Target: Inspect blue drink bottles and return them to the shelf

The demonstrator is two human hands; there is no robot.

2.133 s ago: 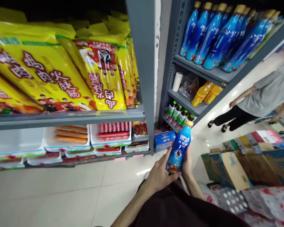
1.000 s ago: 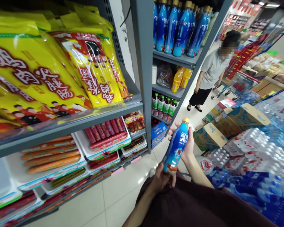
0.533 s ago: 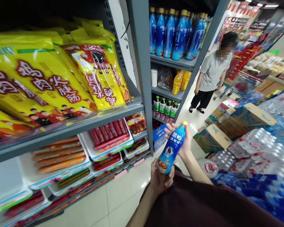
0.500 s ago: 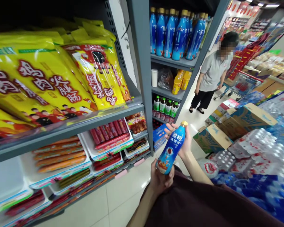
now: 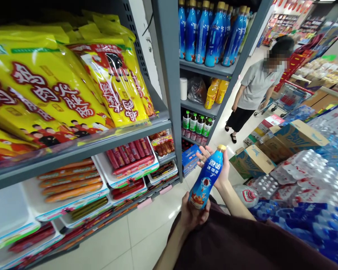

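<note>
Holds a gold-capped blue plastic bottle (image 5: 207, 178), tilted, at lower right of centre, closing the left hand (image 5: 196, 214) around its base. Supports its upper part from behind with the loosely spread right hand (image 5: 223, 174). Has shiny yellow plastic packets (image 5: 59, 90) at upper left.

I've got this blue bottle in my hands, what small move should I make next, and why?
I'd perhaps curl your right hand around the upper half of the blue bottle: that hand's fingers spread open past its side, while the left hand cups the base.
</note>
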